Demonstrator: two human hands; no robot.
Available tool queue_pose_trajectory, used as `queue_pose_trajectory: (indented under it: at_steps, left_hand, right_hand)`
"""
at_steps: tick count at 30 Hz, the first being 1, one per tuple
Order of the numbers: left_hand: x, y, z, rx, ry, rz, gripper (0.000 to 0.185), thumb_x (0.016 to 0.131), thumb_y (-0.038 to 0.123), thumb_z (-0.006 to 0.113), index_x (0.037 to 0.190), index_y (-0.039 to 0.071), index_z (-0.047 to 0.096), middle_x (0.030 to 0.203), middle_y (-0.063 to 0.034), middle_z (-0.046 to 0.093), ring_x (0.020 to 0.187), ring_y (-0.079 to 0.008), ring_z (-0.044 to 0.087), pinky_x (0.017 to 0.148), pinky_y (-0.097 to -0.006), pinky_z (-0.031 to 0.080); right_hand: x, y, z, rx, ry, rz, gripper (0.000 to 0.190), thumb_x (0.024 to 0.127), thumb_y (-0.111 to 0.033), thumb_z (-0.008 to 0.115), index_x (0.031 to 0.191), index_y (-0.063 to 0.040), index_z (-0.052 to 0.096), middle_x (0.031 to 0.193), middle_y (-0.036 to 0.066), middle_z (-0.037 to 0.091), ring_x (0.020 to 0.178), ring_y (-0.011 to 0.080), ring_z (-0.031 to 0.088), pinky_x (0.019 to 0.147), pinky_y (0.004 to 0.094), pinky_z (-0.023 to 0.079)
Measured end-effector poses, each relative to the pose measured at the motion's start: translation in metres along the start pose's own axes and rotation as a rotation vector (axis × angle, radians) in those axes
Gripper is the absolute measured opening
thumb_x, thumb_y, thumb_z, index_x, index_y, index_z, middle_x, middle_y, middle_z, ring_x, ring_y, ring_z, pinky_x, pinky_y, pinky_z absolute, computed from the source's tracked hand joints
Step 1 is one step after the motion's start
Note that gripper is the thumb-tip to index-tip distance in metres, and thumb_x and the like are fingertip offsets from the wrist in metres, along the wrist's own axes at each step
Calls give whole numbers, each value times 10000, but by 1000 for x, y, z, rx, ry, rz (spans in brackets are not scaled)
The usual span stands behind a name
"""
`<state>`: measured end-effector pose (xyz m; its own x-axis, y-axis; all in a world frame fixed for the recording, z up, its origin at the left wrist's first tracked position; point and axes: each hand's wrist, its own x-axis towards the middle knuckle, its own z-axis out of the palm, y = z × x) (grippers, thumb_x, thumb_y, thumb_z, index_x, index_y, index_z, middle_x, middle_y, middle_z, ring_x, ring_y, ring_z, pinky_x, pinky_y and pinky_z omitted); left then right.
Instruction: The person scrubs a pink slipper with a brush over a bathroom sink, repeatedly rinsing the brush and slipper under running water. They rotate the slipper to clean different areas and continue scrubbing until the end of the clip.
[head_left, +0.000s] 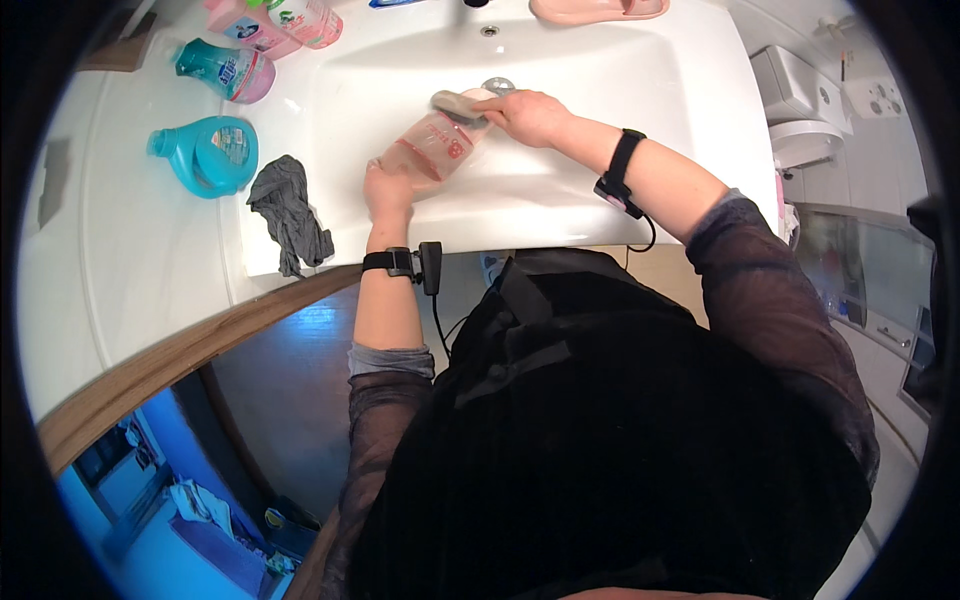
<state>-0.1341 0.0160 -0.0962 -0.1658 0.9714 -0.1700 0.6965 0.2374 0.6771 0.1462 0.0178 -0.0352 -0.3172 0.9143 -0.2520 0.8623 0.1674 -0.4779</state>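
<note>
Over the white washbasin (352, 112), my left hand (386, 191) grips one end of a pale pink slipper (431, 154). Its wide, see-through strap bears red print. My right hand (532, 118) holds an oval beige scrubbing brush (454, 105) against the slipper, near its far end. The brush is blurred, and its dark underside partly covers the slipper. Just beyond the slipper's far end is a round metal drain fitting (498, 85).
A second pink slipper (574, 9) lies on the basin's far rim. At left are a crumpled grey cloth (289, 210), a turquoise jug (217, 154), a teal-and-pink bottle (232, 71) and pink bottles (307, 21). A toilet (806, 142) stands at right.
</note>
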Motion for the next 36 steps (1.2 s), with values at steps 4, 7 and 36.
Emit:
queue_pose_trajectory:
  at_steps: [4, 7, 36]
  left_hand:
    - [-8, 10, -6, 78, 66, 6, 384, 841, 173, 645, 1115, -89, 580, 1063, -297, 655, 1020, -436, 635, 875, -449, 505]
    - [-10, 13, -5, 146, 78, -18, 372, 845, 186, 648, 1093, -84, 584, 1045, -303, 655, 1022, -445, 631, 876, -457, 505]
    - [-47, 30, -10, 299, 53, 375, 279, 879, 37, 521, 1145, 61, 599, 1063, -175, 607, 954, -398, 619, 814, -481, 519]
  right_hand:
    - [8, 11, 3, 2, 15, 269, 382, 1015, -350, 413, 1377, -318, 532, 1176, 119, 669, 1050, 327, 641, 935, 433, 507]
    - [6, 18, 7, 68, -75, -103, 385, 1021, -361, 397, 1380, -316, 528, 1204, 92, 664, 1056, 319, 642, 934, 430, 512]
    - [-39, -3, 9, 227, -18, -306, 364, 1016, -320, 458, 1358, -250, 562, 1112, 134, 689, 996, 322, 662, 900, 408, 519]
